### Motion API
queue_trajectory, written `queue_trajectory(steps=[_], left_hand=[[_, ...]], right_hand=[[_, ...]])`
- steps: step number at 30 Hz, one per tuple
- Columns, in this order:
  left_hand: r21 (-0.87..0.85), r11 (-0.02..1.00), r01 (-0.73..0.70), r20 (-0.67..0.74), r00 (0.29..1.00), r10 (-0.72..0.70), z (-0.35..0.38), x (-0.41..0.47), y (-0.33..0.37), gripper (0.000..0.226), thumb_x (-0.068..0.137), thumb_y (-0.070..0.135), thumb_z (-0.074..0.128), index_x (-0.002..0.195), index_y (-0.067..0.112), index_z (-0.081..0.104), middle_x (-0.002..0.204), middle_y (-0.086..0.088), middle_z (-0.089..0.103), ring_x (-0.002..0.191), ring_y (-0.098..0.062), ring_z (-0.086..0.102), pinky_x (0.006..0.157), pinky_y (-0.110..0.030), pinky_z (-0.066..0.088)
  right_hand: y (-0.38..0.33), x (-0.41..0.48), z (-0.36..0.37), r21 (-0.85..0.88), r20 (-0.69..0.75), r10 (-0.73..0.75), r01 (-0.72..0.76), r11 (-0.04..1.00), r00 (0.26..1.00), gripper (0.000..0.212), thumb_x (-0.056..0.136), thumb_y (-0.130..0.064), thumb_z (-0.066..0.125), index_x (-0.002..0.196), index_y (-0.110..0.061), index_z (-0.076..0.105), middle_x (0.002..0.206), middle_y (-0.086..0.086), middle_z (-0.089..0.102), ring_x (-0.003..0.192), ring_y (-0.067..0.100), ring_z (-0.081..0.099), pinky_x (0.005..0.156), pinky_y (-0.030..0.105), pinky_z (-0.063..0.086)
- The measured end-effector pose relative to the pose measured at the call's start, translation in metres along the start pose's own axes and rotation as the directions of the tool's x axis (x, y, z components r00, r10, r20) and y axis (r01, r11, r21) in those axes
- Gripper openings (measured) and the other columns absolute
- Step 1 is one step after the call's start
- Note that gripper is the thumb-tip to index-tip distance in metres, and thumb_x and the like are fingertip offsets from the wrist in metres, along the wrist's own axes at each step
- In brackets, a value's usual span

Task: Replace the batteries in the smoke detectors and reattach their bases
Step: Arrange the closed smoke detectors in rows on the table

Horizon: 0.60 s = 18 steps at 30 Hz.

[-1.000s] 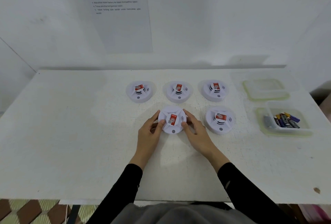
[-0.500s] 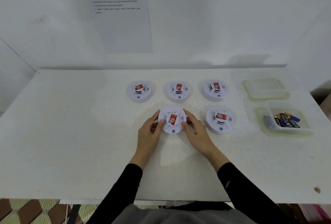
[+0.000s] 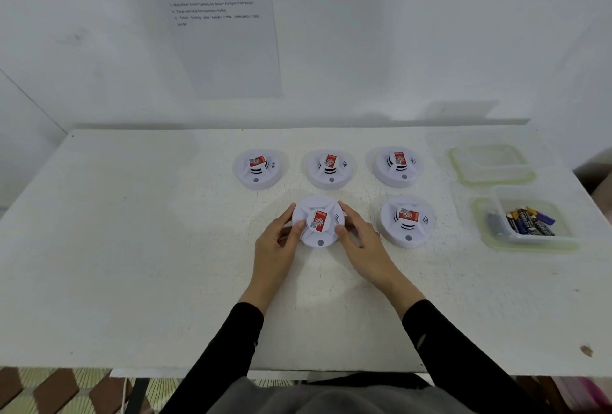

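Smoke detector (image 3: 318,221) unmoved since earlier frame, midway between counter (image 3: 132,248) side edges. Your left hand (image 3: 276,241) grips its left rim, thumb on top; your right hand (image 3: 362,243) grips its right rim likewise.

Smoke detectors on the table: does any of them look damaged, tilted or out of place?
Nothing stands out. All five lie flat and whole; the left hand and right hand hold one detector in the front row by its sides. Only oddity: a small brown mark near the table's front right edge.
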<state>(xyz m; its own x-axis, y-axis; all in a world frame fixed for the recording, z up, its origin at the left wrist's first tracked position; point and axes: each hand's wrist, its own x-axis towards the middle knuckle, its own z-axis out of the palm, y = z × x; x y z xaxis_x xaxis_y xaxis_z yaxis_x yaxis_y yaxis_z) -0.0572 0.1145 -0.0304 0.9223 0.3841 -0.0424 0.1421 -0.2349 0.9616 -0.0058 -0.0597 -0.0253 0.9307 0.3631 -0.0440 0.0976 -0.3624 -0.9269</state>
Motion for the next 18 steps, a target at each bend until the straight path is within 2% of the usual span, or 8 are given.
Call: queue_trajectory(steps=[2, 7, 13, 15, 18], left_hand=[[0.001, 1.0, -0.002, 0.001, 1.0, 0.002, -0.0002, -0.0001, -0.0003, 0.043, 0.098, 0.03, 0.06, 0.14, 0.028, 0.056, 0.131, 0.012, 0.064, 0.113, 0.0, 0.062, 0.087, -0.008, 0.048], [0.011, 1.0, -0.008, 0.001, 1.0, 0.008, -0.0005, -0.0003, 0.001, 0.043, 0.098, 0.029, 0.06, 0.14, 0.027, 0.055, 0.13, 0.013, 0.064, 0.112, 0.004, 0.061, 0.086, -0.007, 0.047], [0.022, 1.0, -0.005, 0.002, 1.0, 0.005, -0.0004, -0.0001, 0.0015, 0.043, 0.098, 0.03, 0.06, 0.141, 0.026, 0.055, 0.125, 0.015, 0.063, 0.108, 0.006, 0.06, 0.084, -0.006, 0.047], [0.015, 1.0, 0.0, 0.002, 1.0, 0.0, -0.0005, -0.0004, 0.0021, 0.043, 0.098, 0.03, 0.06, 0.14, 0.027, 0.055, 0.124, 0.017, 0.063, 0.107, 0.009, 0.06, 0.083, -0.005, 0.047], [0.0, 1.0, 0.009, 0.007, 1.0, -0.009, -0.001, -0.0014, 0.0033, 0.042, 0.098, 0.029, 0.06, 0.14, 0.028, 0.055, 0.124, 0.018, 0.063, 0.107, 0.012, 0.06, 0.083, -0.004, 0.045]], right_hand=[[-0.0017, -0.0008, -0.0007, 0.012, -0.002, -0.003, 0.003, 1.0, 1.0, 0.041, 0.101, -0.032, 0.045, 0.14, -0.043, 0.038, 0.128, -0.037, 0.05, 0.124, -0.007, 0.047, 0.111, 0.041, 0.038], [-0.0001, -0.0008, 0.0015, -0.019, -0.015, 0.003, -0.003, 1.0, 1.0, 0.043, 0.099, -0.044, 0.043, 0.141, -0.047, 0.036, 0.134, -0.03, 0.05, 0.126, 0.003, 0.048, 0.111, 0.048, 0.035], [-0.002, -0.0023, 0.0021, -0.011, -0.01, 0.011, -0.011, 1.0, 1.0, 0.044, 0.098, -0.047, 0.043, 0.141, -0.047, 0.036, 0.136, -0.029, 0.049, 0.128, 0.005, 0.046, 0.112, 0.049, 0.033], [-0.0043, -0.0028, 0.0007, 0.004, 0.0, 0.013, -0.013, 1.0, 1.0, 0.042, 0.1, -0.041, 0.044, 0.141, -0.043, 0.038, 0.134, -0.029, 0.052, 0.127, 0.001, 0.047, 0.111, 0.044, 0.036], [-0.0087, -0.0043, -0.0023, 0.044, 0.006, 0.013, -0.013, 0.999, 1.0, 0.039, 0.102, -0.026, 0.047, 0.136, -0.042, 0.041, 0.123, -0.038, 0.053, 0.119, -0.012, 0.049, 0.105, 0.025, 0.04]])
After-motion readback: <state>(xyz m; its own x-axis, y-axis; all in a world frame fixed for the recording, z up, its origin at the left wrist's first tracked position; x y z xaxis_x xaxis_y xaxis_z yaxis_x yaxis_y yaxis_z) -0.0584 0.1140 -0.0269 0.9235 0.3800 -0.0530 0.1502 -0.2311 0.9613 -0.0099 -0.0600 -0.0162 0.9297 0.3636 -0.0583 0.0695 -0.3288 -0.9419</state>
